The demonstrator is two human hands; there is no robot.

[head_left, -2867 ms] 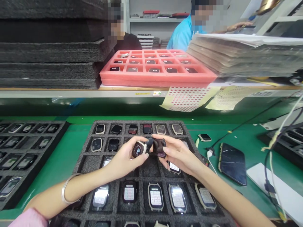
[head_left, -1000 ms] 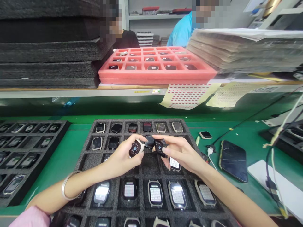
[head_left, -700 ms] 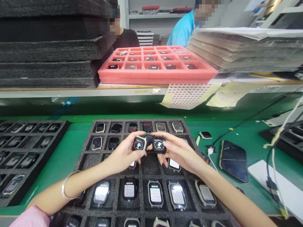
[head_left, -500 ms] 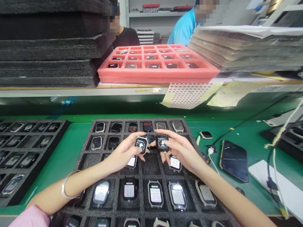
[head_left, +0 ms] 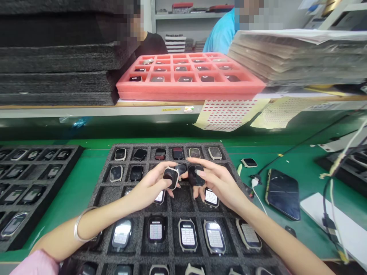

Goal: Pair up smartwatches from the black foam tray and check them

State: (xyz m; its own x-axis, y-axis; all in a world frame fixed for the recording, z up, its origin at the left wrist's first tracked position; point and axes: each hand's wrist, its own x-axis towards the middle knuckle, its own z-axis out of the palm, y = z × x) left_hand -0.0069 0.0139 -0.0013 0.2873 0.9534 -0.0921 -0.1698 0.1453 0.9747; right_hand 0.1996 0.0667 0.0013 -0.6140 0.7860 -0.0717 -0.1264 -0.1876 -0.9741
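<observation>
My left hand is closed on a light-framed smartwatch, its thumb on the dark screen. In my right hand is a black smartwatch, also dark, with the thumb at its right edge. Both watches are strapless and held side by side above a black foam tray. Beneath and around my hands, the tray's compartments hold several more watch bodies, such as a lit watch showing a white grid. My fingers partly cover the compartments in the middle.
Another foam tray of watches lies at the left. To the right are a loose watch, a phone and cables. A pink foam tray stands on the shelf ahead, between stacked black foam and stacked clear trays. Two people are behind.
The screens of both held watches were lit with a dial face and are now dark. My hands have barely moved.
</observation>
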